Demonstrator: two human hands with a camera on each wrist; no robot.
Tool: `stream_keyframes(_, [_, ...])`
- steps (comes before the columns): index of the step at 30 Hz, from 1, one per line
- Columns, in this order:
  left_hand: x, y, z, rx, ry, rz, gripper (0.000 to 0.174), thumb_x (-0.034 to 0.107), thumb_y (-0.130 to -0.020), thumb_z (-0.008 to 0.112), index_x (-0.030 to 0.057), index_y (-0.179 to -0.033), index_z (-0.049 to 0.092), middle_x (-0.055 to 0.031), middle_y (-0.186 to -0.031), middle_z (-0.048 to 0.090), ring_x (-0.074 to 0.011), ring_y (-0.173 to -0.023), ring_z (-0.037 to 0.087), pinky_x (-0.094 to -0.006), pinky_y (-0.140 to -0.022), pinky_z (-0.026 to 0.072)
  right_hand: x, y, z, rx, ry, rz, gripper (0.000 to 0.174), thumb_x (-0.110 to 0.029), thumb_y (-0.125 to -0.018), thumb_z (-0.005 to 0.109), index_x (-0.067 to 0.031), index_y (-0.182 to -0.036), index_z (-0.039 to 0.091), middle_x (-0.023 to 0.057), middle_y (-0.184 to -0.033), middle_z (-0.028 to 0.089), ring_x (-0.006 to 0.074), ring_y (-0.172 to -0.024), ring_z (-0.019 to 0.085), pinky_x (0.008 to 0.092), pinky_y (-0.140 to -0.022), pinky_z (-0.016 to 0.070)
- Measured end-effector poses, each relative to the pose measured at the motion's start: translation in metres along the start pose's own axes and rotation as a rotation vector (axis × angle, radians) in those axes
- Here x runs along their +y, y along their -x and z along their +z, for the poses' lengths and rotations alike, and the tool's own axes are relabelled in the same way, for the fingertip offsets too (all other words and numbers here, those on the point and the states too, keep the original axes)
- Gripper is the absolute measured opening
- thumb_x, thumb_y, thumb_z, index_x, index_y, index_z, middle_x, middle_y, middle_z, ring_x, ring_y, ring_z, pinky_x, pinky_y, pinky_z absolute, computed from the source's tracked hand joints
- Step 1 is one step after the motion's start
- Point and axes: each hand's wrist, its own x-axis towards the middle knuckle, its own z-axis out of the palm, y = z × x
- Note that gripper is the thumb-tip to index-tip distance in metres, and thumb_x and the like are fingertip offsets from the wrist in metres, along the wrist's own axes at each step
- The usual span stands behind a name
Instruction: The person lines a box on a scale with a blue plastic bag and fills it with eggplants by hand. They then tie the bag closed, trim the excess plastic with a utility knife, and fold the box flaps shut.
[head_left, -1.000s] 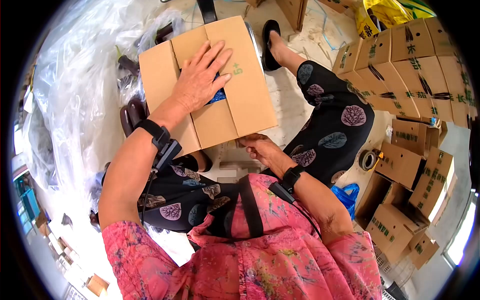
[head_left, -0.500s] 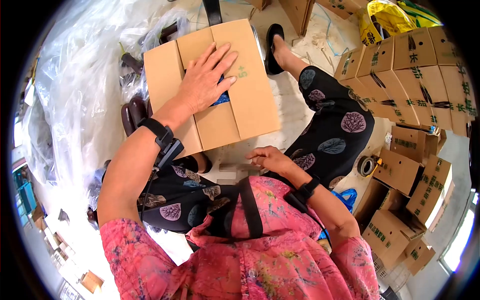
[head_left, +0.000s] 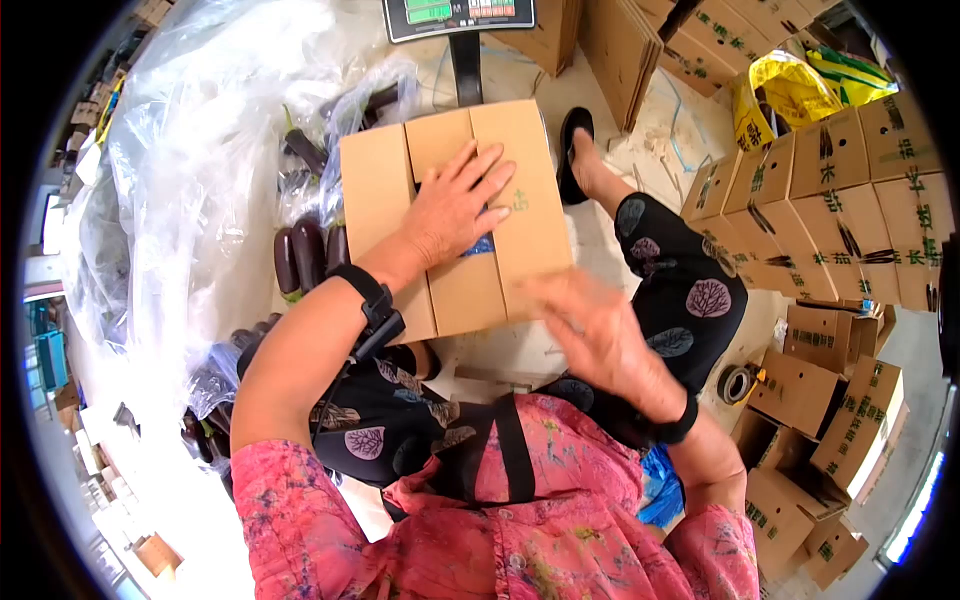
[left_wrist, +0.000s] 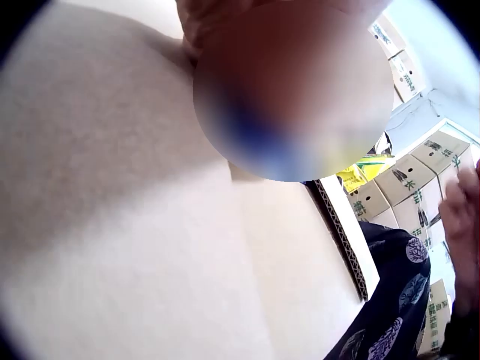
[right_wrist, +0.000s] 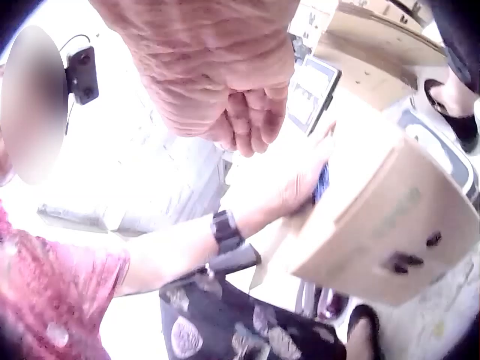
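Observation:
A cardboard box stands between the person's knees, its top flaps folded over. Through the gap between the flaps shows something shiny and blue. The left hand lies on top of the flaps with its fingers spread, pressing across the gap. Blurred by motion, the right hand is at the near right corner of the box in the head view, holding nothing. Its fingers bend loosely in the right wrist view, with the side of the box beyond them.
Eggplants lie left of the box beside clear plastic sheeting. A scale display rises behind it. Printed cartons are stacked at the right, with a tape roll and opened boxes nearer the person.
The right hand has left the box's near edge, drawn back, then risen toward its near right corner. The left hand stays on the flaps. The view has shifted, bringing the scale display in.

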Motion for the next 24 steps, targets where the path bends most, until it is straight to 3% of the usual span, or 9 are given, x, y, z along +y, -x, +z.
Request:
stream_keyframes(4, [0.005, -0.002, -0.013, -0.068, 0.052, -0.057, 0.055, 0.026, -0.093, 0.06, 0.0178, -0.145, 0.042, -0.0063, -0.156, 0.032, -0.0348, -0.143, 0.028, -0.0597, -0.109, 0.0323, 0.088, -0.044, 0.027, -0.008, 0.551, -0.141, 0.044, -0.023, -0.09, 0.062, -0.0053, -0.13, 0.055, 0.0184, -0.138, 0.05, 0.0371, -0.126, 0.046, 0.0458, -0.102, 0.0394])
stream_keyframes(7, [-0.019, 0.003, -0.019, 0.044, -0.002, 0.01, 0.056, 0.019, -0.088, 0.063, 0.0099, -0.14, 0.046, -0.013, -0.151, 0.037, -0.0341, -0.141, 0.031, -0.0505, -0.105, 0.0356, 0.102, -0.058, 0.033, -0.064, 0.734, -0.096, 0.057, -0.039, -0.091, 0.059, -0.0092, -0.139, 0.05, 0.0179, -0.15, 0.037, 0.0386, -0.136, 0.033, 0.0509, -0.107, 0.0306])
stream_keyframes(8, [-0.028, 0.004, -0.034, 0.22, -0.015, 0.026, 0.06, 0.012, -0.082, 0.065, 0.0062, -0.138, 0.047, -0.0174, -0.149, 0.039, -0.0364, -0.14, 0.032, -0.0489, -0.108, 0.0346, 0.101, -0.053, 0.035, -0.088, 0.747, -0.048, 0.062, -0.045, -0.09, 0.059, -0.0105, -0.141, 0.049, 0.0179, -0.153, 0.033, 0.0395, -0.138, 0.029, 0.0526, -0.108, 0.0278])
stream_keyframes(9, [-0.041, 0.006, -0.048, 0.293, -0.028, -0.088, 0.065, 0.008, -0.076, 0.064, 0.0054, -0.138, 0.046, -0.02, -0.144, 0.042, -0.0397, -0.135, 0.037, -0.0482, -0.108, 0.0351, 0.1, -0.05, 0.036, -0.038, 0.722, 0.034, 0.065, -0.047, -0.089, 0.061, -0.0108, -0.141, 0.049, 0.0186, -0.154, 0.03, 0.0408, -0.138, 0.029, 0.0539, -0.107, 0.0284])
stream_keyframes(10, [-0.044, 0.008, -0.069, 0.451, -0.18, -0.208, 0.06, 0.008, -0.082, 0.063, 0.0043, -0.139, 0.044, -0.0204, -0.141, 0.047, -0.0372, -0.132, 0.043, -0.0445, -0.11, 0.0348, 0.101, -0.049, 0.036, 0.015, 0.698, 0.111, 0.067, -0.049, -0.087, 0.063, -0.0111, -0.141, 0.049, 0.0193, -0.155, 0.026, 0.0421, -0.137, 0.028, 0.0553, -0.106, 0.029])
stream_keyframes(13, [-0.074, 0.034, -0.08, 0.377, 0.468, -0.86, 0.062, 0.011, -0.088, 0.06, 0.0033, -0.145, 0.037, -0.0195, -0.143, 0.046, -0.0329, -0.131, 0.045, -0.0412, -0.109, 0.0352, 0.108, -0.049, 0.041, 0.112, 0.545, 0.233, 0.074, -0.051, -0.083, 0.068, -0.0109, -0.142, 0.047, 0.0247, -0.156, 0.019, 0.0469, -0.134, 0.03, 0.0546, -0.106, 0.0328])
stream_keyframes(16, [-0.052, 0.037, -0.062, 0.28, 1.195, -0.826, 0.067, 0.019, -0.094, 0.057, 0.0022, -0.151, 0.027, -0.0192, -0.147, 0.042, -0.0302, -0.132, 0.045, -0.0392, -0.11, 0.0338, 0.124, -0.051, 0.039, 0.191, 0.397, 0.172, 0.074, -0.047, -0.084, 0.069, -0.0109, -0.144, 0.044, 0.0285, -0.154, 0.018, 0.0493, -0.133, 0.032, 0.0526, -0.107, 0.0344])
stream_keyframes(19, [-0.022, 0.011, -0.068, 0.129, 0.994, -0.667, 0.073, 0.028, -0.093, 0.058, -0.0048, -0.149, 0.025, -0.0243, -0.148, 0.038, -0.0305, -0.138, 0.036, -0.035, -0.115, 0.0268, 0.127, -0.047, 0.038, 0.211, 0.301, 0.27, 0.074, -0.043, -0.084, 0.07, -0.0108, -0.145, 0.041, 0.0305, -0.153, 0.018, 0.051, -0.132, 0.035, 0.0509, -0.107, 0.0358])
stream_keyframes(24, [0.017, 0.008, -0.077, 0.2, 0.894, -0.445, 0.076, 0.034, -0.096, 0.057, -0.0064, -0.15, 0.023, -0.024, -0.152, 0.032, -0.0316, -0.142, 0.031, -0.0368, -0.116, 0.022, 0.117, -0.055, 0.038, 0.218, 0.225, 0.325, 0.073, -0.04, -0.085, 0.07, -0.0105, -0.145, 0.041, 0.0304, -0.153, 0.02, 0.0502, -0.131, 0.038, 0.0503, -0.105, 0.0383])
